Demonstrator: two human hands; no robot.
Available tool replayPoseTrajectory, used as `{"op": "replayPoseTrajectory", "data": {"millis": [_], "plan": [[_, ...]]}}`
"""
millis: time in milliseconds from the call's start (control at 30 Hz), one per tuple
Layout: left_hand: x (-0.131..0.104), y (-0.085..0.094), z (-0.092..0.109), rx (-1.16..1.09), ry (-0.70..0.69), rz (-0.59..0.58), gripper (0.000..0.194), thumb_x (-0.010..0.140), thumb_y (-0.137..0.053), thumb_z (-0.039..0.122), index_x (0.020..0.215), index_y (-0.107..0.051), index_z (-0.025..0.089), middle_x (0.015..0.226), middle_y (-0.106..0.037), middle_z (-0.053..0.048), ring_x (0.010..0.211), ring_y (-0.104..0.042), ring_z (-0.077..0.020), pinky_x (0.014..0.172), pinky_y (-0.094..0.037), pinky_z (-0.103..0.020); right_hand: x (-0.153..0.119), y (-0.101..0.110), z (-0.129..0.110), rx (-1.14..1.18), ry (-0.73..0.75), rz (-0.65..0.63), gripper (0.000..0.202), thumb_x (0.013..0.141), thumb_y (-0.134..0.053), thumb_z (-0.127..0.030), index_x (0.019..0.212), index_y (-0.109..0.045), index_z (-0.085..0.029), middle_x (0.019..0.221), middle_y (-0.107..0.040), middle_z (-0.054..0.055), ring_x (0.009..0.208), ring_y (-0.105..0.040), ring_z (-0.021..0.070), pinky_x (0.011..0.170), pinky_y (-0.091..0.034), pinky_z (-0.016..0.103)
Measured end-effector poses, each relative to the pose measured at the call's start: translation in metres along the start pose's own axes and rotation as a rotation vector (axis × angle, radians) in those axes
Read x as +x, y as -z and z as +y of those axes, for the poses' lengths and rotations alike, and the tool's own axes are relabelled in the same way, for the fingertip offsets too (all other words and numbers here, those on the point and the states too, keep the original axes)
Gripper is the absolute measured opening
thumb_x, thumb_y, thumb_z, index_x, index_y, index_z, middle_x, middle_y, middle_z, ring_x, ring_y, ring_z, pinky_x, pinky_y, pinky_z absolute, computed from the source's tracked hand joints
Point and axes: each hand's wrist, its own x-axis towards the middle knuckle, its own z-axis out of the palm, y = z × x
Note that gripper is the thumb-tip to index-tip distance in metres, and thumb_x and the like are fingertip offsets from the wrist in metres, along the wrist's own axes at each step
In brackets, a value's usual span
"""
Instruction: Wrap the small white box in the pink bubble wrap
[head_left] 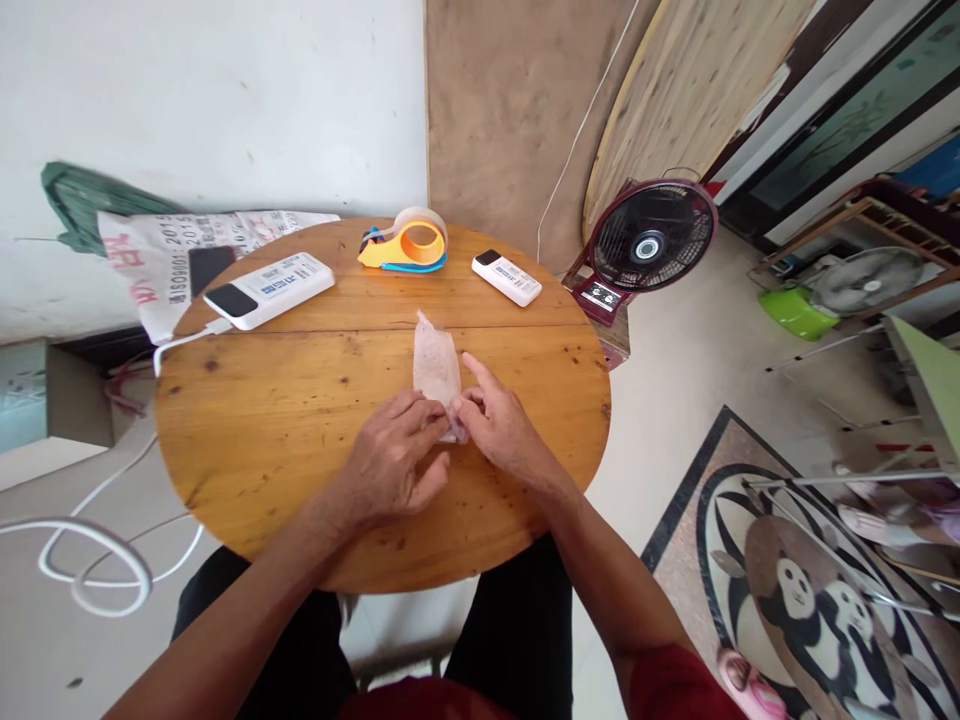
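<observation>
A small pale, semi-transparent wrapped packet [436, 362] lies on the round wooden table [300, 400] in front of me, its narrow twisted tip pointing away. My left hand [397, 450] rests at the packet's near end, with its fingertips on the wrapping. From the right, my right hand [499, 420] pinches the near right corner of the wrapping between thumb and fingers, and its index finger is stretched out. What is inside the packet cannot be made out.
An orange and blue tape dispenser [405, 243] stands at the table's back. A large white power bank [274, 290] with a cable lies at the back left, a smaller white one [507, 277] at the back right. A dark red fan [646, 247] stands beyond the right edge.
</observation>
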Motion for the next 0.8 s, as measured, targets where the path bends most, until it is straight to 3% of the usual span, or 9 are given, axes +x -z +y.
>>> {"op": "replayPoseTrajectory", "data": {"millis": [133,267,433,567,667,733,800], "plan": [[-0.003,0.004,-0.001,-0.129,0.121,0.064,0.031,0.083,-0.047,0.007,0.108,-0.062,0.019,0.101,-0.07,-0.007,0.098,-0.063,-0.021,0.087,-0.053,-0.036,-0.009,0.003,-0.002,0.001,0.043,-0.058,0.066,0.09,-0.044,-0.02,0.151,-0.023,-0.013,0.091,-0.069,0.002,0.07,-0.059,0.0127,0.075,-0.049,0.029],[0.003,-0.001,-0.001,-0.107,0.246,0.141,0.013,0.087,-0.053,0.016,0.096,-0.062,0.019,0.087,-0.07,-0.003,0.08,-0.062,-0.0174,0.073,-0.051,-0.03,-0.017,-0.005,-0.004,-0.162,0.085,-0.052,0.076,0.085,-0.053,-0.018,0.153,-0.018,-0.017,0.108,-0.069,0.005,0.075,-0.06,0.0141,0.078,-0.049,0.031],[0.017,-0.008,0.001,-0.009,0.41,0.081,0.011,0.083,-0.055,0.018,0.076,-0.063,0.02,0.077,-0.065,-0.003,0.077,-0.059,-0.0193,0.07,-0.047,-0.032,-0.025,-0.012,-0.011,-0.325,0.052,-0.014,0.079,0.082,-0.053,-0.014,0.153,-0.017,-0.017,0.117,-0.068,0.01,0.089,-0.064,0.0209,0.086,-0.049,0.037],[0.019,-0.009,-0.002,-0.015,0.454,-0.009,0.012,0.083,-0.058,0.022,0.072,-0.063,0.02,0.076,-0.064,-0.003,0.078,-0.058,-0.0196,0.069,-0.045,-0.031,-0.03,-0.004,-0.006,0.015,0.021,-0.028,0.069,0.085,-0.051,-0.017,0.148,-0.025,-0.019,0.114,-0.069,0.009,0.087,-0.067,0.0177,0.083,-0.052,0.034],[0.016,-0.007,-0.002,-0.045,0.447,-0.05,0.015,0.087,-0.057,0.026,0.076,-0.065,0.02,0.08,-0.065,-0.003,0.082,-0.059,-0.0191,0.072,-0.046,-0.03,-0.028,0.003,0.002,0.323,-0.107,-0.003,0.057,0.086,-0.049,-0.022,0.14,-0.032,-0.02,0.108,-0.069,0.007,0.081,-0.069,0.0149,0.078,-0.054,0.032],[0.015,-0.006,-0.002,-0.035,0.426,-0.055,0.014,0.087,-0.056,0.024,0.077,-0.065,0.019,0.082,-0.064,-0.003,0.084,-0.059,-0.019,0.074,-0.047,-0.03,-0.02,0.008,0.007,0.386,-0.169,0.045,0.05,0.085,-0.051,-0.026,0.133,-0.037,-0.02,0.104,-0.067,0.006,0.073,-0.068,0.0136,0.071,-0.055,0.03],[0.017,-0.005,-0.003,0.002,0.412,-0.081,0.013,0.086,-0.056,0.022,0.077,-0.065,0.019,0.085,-0.064,-0.005,0.086,-0.059,-0.0205,0.076,-0.048,-0.033,-0.005,0.014,0.008,0.269,-0.143,0.098,0.038,0.084,-0.053,-0.028,0.12,-0.048,-0.02,0.093,-0.066,0.002,0.065,-0.064,0.0119,0.066,-0.051,0.028]]}}
